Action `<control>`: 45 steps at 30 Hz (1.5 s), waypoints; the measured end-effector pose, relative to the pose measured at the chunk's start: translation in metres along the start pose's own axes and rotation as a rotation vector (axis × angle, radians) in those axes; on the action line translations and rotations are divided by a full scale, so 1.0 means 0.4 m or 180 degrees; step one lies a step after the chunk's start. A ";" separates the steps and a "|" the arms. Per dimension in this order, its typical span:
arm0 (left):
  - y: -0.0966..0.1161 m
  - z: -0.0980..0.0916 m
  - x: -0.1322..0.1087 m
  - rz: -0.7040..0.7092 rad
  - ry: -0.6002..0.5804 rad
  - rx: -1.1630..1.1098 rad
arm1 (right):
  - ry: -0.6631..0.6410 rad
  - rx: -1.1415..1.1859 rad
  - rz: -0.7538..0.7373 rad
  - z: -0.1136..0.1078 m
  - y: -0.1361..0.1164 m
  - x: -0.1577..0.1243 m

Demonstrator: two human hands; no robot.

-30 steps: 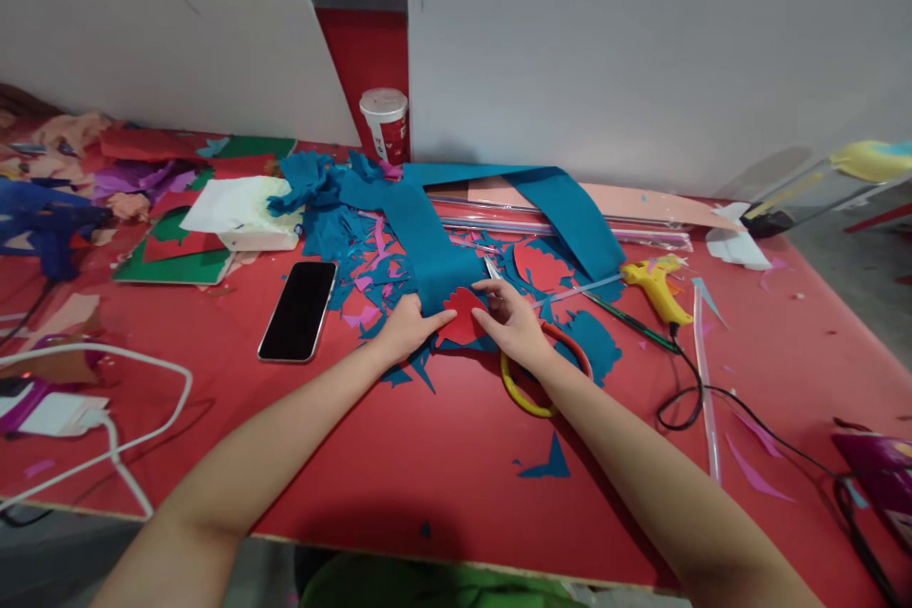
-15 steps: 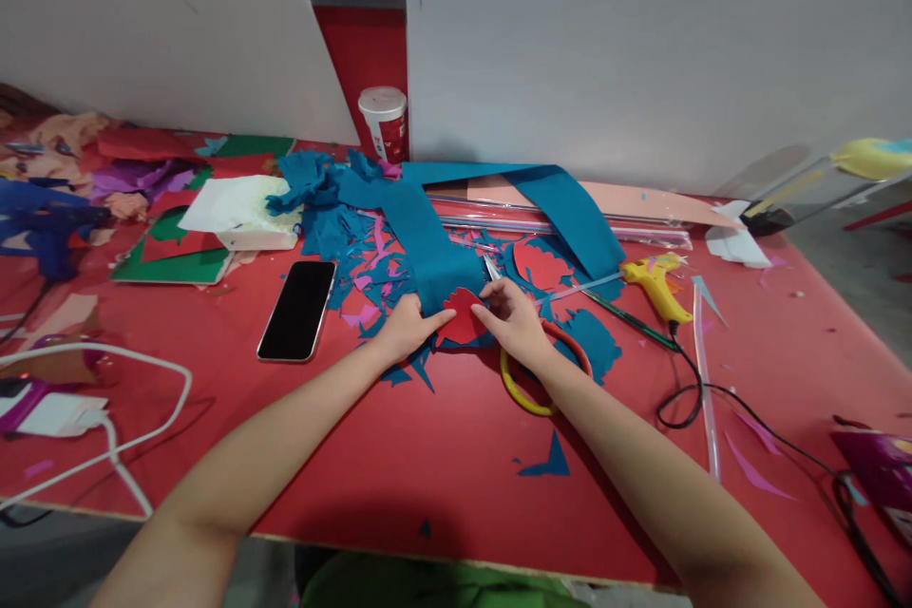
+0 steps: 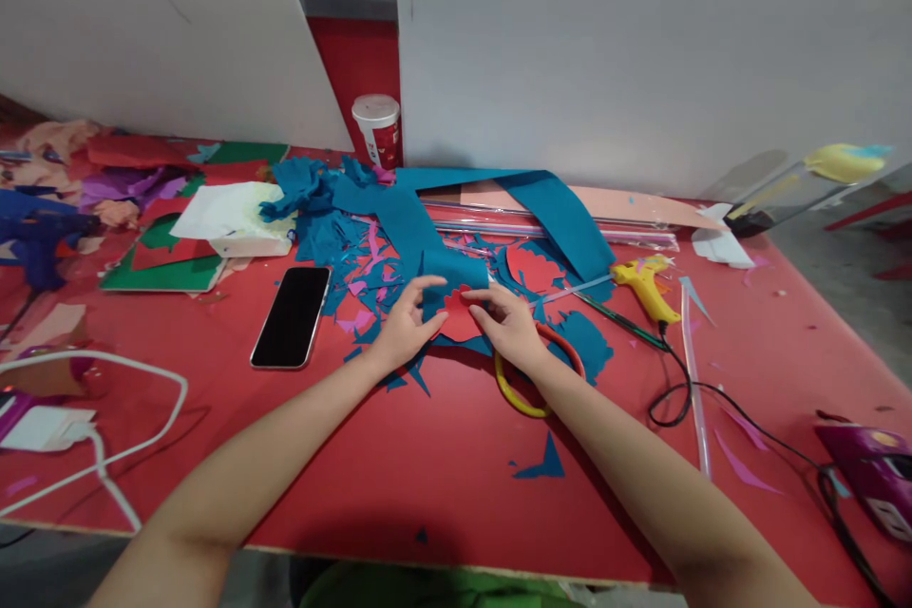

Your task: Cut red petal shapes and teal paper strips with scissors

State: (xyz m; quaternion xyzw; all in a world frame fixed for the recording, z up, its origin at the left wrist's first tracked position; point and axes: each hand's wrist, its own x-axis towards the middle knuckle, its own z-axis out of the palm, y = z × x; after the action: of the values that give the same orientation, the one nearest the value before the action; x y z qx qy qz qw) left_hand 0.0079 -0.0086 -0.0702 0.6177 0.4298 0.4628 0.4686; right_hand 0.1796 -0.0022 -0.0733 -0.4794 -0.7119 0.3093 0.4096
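A red paper cutout (image 3: pixel 463 321) with a scalloped edge lies over the near end of a long blue paper strip (image 3: pixel 456 270). My left hand (image 3: pixel 408 328) has its thumb on the cutout's left edge, the index finger raised over the blue strip. From the right, my right hand (image 3: pixel 511 328) pinches the cutout with thumb and index finger. Beneath my right wrist are scissors (image 3: pixel 519 391) with yellow and orange handles. A second red scalloped cutout (image 3: pixel 533 268) lies just beyond, among blue scraps.
A phone (image 3: pixel 292 316) lies to the left, near a white cable (image 3: pixel 175 370). At the right are a yellow glue gun (image 3: pixel 648 288) with a black cord and a clear glue stick (image 3: pixel 696 389). A lidded cup (image 3: pixel 377 128) stands at the back by white boards (image 3: pixel 641 47).
My left index finger has lifted and stretched forward from the red cutout. My right fingers have shifted onto its top edge, and the blue strip's near end is bent up behind it.
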 end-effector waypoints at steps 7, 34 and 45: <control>0.004 -0.009 0.004 -0.0286 -0.0379 0.0800 | -0.0066 -0.0057 -0.0094 0.000 -0.009 -0.004; 0.023 -0.017 0.008 -0.0315 -0.0316 0.0759 | -0.0689 -0.2582 0.1192 -0.097 -0.043 -0.141; -0.003 -0.022 0.008 -0.0226 -0.0276 0.0660 | -0.0748 -0.2619 0.0688 -0.197 -0.061 -0.138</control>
State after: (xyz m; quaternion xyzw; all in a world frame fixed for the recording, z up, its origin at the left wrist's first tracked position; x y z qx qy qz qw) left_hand -0.0001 -0.0038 -0.0697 0.6666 0.4763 0.3718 0.4365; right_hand 0.2498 -0.0587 -0.0314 -0.6359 -0.7632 0.0935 0.0661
